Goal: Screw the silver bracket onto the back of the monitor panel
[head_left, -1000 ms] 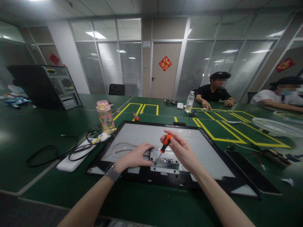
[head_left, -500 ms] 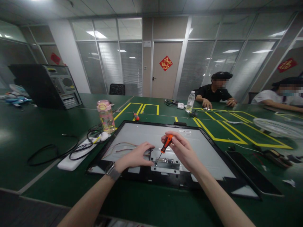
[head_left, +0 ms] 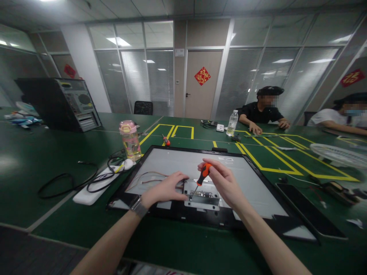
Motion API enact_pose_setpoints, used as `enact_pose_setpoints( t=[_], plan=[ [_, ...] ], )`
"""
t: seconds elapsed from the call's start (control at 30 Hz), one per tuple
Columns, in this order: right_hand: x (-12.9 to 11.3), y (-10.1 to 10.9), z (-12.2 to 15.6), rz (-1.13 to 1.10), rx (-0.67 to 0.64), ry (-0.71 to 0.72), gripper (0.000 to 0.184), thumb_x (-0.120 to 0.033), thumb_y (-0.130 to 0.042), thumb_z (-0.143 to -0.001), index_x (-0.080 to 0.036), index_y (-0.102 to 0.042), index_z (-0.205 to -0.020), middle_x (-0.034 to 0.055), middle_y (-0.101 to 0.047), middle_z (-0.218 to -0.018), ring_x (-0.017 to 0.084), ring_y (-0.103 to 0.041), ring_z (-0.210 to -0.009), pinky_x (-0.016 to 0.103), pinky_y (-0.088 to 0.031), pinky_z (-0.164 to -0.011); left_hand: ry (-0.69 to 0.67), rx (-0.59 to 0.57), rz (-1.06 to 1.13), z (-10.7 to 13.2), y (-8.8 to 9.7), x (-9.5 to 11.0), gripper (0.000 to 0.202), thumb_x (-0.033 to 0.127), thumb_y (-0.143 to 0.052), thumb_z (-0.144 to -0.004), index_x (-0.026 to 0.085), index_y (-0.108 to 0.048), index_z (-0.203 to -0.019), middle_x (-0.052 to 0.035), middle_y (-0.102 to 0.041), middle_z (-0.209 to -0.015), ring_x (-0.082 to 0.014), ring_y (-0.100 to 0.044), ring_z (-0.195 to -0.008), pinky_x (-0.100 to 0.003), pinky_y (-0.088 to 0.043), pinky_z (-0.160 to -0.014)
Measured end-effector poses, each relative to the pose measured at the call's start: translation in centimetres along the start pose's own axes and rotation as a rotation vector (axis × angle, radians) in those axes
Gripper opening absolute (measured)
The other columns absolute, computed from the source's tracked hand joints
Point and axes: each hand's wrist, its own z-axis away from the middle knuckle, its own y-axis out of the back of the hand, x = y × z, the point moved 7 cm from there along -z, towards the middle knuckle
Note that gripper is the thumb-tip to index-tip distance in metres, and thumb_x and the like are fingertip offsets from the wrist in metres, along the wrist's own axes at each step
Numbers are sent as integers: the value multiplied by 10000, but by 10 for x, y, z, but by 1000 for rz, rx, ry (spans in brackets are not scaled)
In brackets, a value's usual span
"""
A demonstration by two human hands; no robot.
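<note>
My right hand (head_left: 222,177) is closed around the orange and black handle of a screwdriver (head_left: 204,172). The slanted shaft runs down to the left, its tip at the near left part of a silver metal bracket (head_left: 208,199). That bracket lies on the back of a flat display panel (head_left: 246,183), grey-white with a black frame. My left hand (head_left: 166,188), with a watch at the wrist, grips the bracket's left end between thumb and fingers. Thin coloured wires (head_left: 149,175) run across the panel beside this hand. Whether a screw sits under the tip is too small to tell.
Left of the panel are a white power strip (head_left: 91,193) with black cables and a pink-lidded bottle (head_left: 129,141). A red-handled tool (head_left: 166,141) lies behind it. A black phone-like slab (head_left: 308,210) is at right. A computer case (head_left: 54,103) stands far left; two people sit opposite.
The whole view has shifted slightly to the right. Both hands keep their places on the bracket and screwdriver, and the screwdriver tip stays at about the same spot.
</note>
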Motion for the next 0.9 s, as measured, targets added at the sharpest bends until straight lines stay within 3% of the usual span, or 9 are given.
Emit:
enact_pose_setpoints(
  t=[0.27, 0.47, 0.53, 0.73, 0.9],
  plan=[
    [-5, -3, -1, 52, -32, 16, 282, -371, -538, -902, -266, -625, -1149, 62, -696, -1054, 226, -641, -1005, 445, -455, -959, -4, 3, -28, 0, 2, 2, 621, 389, -726, -718, 233, -508, -1278, -70, -529, -1224, -256, -522, -1121, -350, -413, -982],
    [-21, 4, 5, 445, 193, 243, 229, -293, -623, -844, -266, -661, -1069, 54, -658, -944, 220, -614, -898, 413, -477, -863, 14, -12, -9, 1, 1, 2, 631, 382, -725, -717, 240, -497, -1288, -74, -509, -1243, -261, -518, -1128, -356, -425, -969],
    [-26, 1, 7, 529, 200, 307, 216, -269, -644, -828, -267, -674, -1042, 46, -628, -897, 215, -595, -860, 398, -475, -826, 15, -10, 4, 1, 1, 1, 632, 378, -726, -715, 240, -495, -1288, -73, -507, -1246, -261, -516, -1136, -353, -425, -971],
    [-22, -6, 8, 428, 76, 257, 285, -250, -491, -922, -295, -613, -1176, 65, -620, -1086, 225, -599, -1002, 395, -474, -868, 4, -8, 7, 0, -1, -1, 632, 371, -731, -716, 228, -498, -1285, -72, -504, -1239, -252, -518, -1122, -337, -429, -966],
    [-21, -3, 7, 426, 135, 277, 231, -242, -625, -842, -279, -661, -1067, 43, -594, -932, 199, -586, -883, 372, -490, -812, 11, -10, 4, 1, 0, 0, 624, 349, -727, -715, 226, -500, -1282, -71, -504, -1232, -250, -526, -1104, -337, -433, -953]
  ],
)
